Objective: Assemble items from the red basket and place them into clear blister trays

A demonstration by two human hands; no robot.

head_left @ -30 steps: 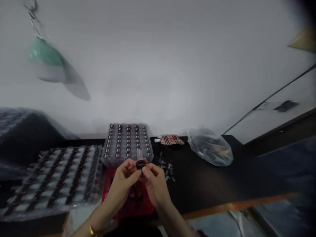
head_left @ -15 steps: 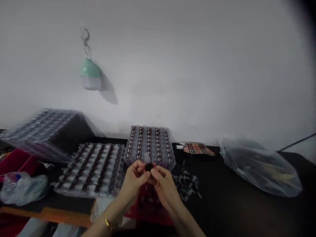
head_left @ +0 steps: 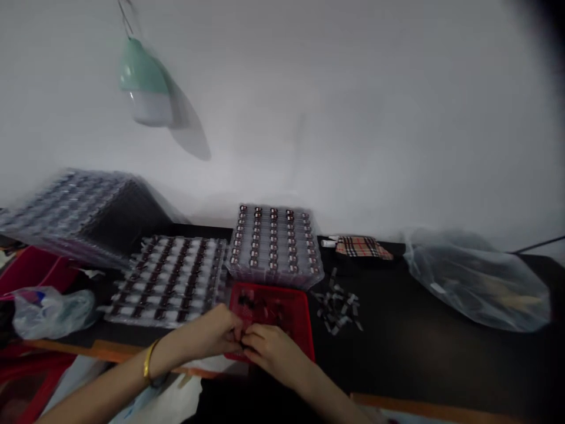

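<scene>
Dark pieces (head_left: 246,301) are lying in the red tray (head_left: 270,288), some toward its far left corner, their long axes too blurred to read; the left hand (head_left: 223,328) is resting just short of these, seemingly the nearer, while the right hand (head_left: 272,347) is meeting it over the tray's near side, both curling their fingers, whether around anything one cannot tell

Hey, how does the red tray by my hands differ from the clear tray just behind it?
The red tray holds dark pieces lying loose, while the clear tray has small pieces in neat columns. Your left hand and right hand are at the red tray's near side, whereas the clear tray stands apart from them. Both trays are on the black table.
</scene>
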